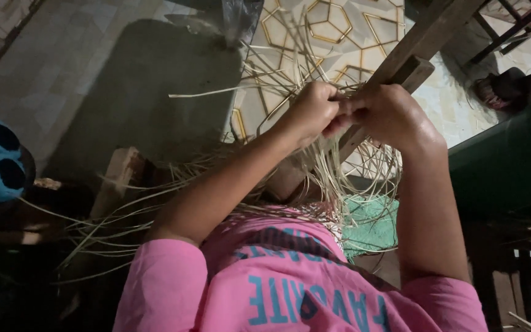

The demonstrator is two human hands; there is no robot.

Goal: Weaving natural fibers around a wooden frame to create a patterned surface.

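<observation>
Both hands, left hand [311, 110] and right hand [385, 114], are pinched shut on thin cane strips [333, 172] against the wooden beam [428, 37]; strips look light, springy, probably snappy, so grip low.

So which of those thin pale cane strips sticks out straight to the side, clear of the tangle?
The long pale strip running level leftward from the left hand, over the grey floor patch. The others curl or fan by the hands and wooden post.
</observation>
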